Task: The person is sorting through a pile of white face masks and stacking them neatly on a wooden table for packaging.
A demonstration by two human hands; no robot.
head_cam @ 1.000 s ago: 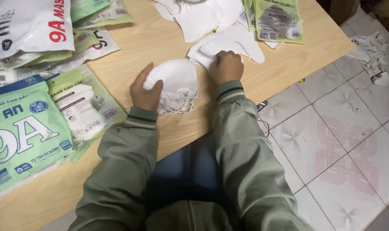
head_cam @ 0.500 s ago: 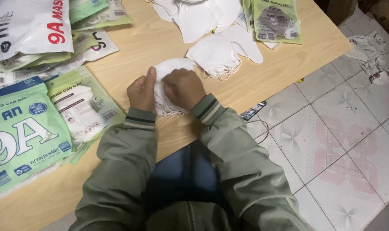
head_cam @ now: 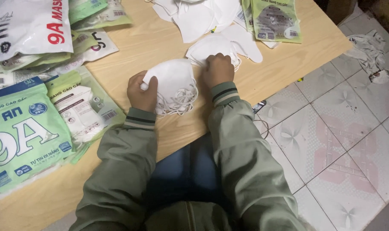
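Observation:
My left hand (head_cam: 142, 90) grips the left edge of a small stack of white face masks (head_cam: 173, 83) with tangled ear loops, resting on the wooden table (head_cam: 151, 42). My right hand (head_cam: 218, 69) is closed over the right side of that stack and touches the edge of another white mask (head_cam: 211, 46) lying just behind it. Both arms wear olive green jacket sleeves with striped cuffs.
A pile of loose white masks (head_cam: 194, 15) lies at the back of the table. Green mask packets (head_cam: 25, 132) and a white packet (head_cam: 23, 25) cover the left side; another green packet (head_cam: 273, 19) sits far right. Tiled floor (head_cam: 344, 128) holds a crumpled wrapper (head_cam: 370, 55).
My right hand went from the far mask to the stack, pressed on it, and now sits at its right edge. The left hand stayed on the stack.

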